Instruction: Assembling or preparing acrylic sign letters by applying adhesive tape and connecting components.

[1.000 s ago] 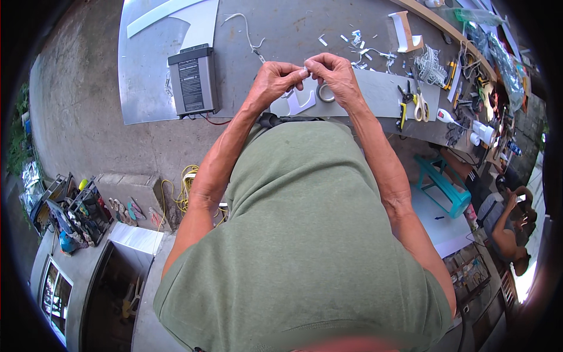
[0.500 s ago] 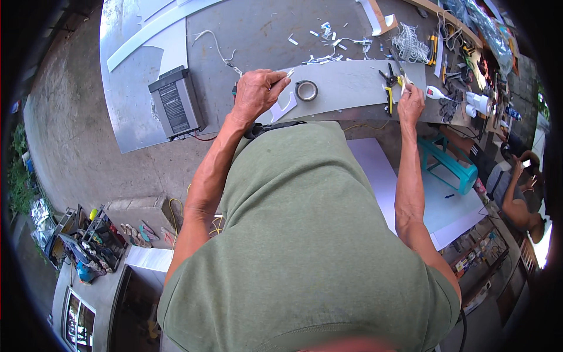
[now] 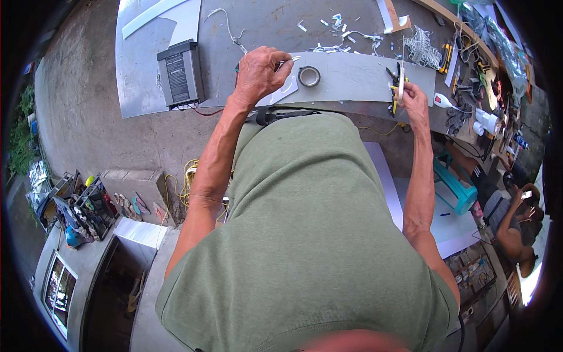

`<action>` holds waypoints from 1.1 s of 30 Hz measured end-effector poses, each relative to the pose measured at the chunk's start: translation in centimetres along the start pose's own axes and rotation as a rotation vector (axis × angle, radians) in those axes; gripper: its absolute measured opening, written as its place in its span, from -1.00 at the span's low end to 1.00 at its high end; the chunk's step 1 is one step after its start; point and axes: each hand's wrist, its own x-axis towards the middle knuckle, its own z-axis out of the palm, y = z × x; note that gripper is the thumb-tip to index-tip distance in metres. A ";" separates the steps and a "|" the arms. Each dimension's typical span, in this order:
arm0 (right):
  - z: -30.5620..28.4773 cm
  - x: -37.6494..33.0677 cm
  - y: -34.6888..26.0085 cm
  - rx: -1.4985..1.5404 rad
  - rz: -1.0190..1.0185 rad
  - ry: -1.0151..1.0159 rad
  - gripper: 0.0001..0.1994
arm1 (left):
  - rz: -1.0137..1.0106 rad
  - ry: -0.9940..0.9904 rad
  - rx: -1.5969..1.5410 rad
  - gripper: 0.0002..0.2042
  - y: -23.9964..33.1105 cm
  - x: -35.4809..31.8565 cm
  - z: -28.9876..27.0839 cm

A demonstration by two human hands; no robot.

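Observation:
My left hand (image 3: 263, 73) is closed in a pinch on a small white piece (image 3: 295, 58), held just left of a roll of grey tape (image 3: 309, 76). Below that hand, a white cut-out panel (image 3: 285, 92) lies partly covered. My right hand (image 3: 415, 104) grips scissors (image 3: 402, 85) with pale handles; their thin blade points away from me. Behind the scissors lie black and yellow pliers (image 3: 392, 75), partly hidden. Both hands are over a long grey strip of sheet (image 3: 352, 76) along the near edge of the worktable.
A dark grey power supply box (image 3: 180, 73) stands at left with wires attached. Small white modules and scraps (image 3: 337, 24) are scattered at the back. A bundled white cord (image 3: 423, 47) lies at right. Beyond a turquoise stool (image 3: 456, 185), another person (image 3: 513, 226) sits.
The scissors have turned more upright in my right hand, their blade pointing straight away from me. My left hand keeps its pinch on the white piece. The whole view has shifted slightly.

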 end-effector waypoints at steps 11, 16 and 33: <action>9.5 -6.0 -6.8 0.257 -0.072 -0.610 -0.39 | 0.048 0.102 0.036 -0.84 3.1 -0.1 0.7; 10.2 -6.5 -7.7 0.117 -0.089 -0.658 -0.45 | 0.055 0.126 0.058 -0.82 3.3 -0.1 1.6; 11.5 -5.6 -6.7 0.013 -0.112 -0.610 -0.44 | 0.034 0.096 0.090 -0.80 2.9 0.0 2.8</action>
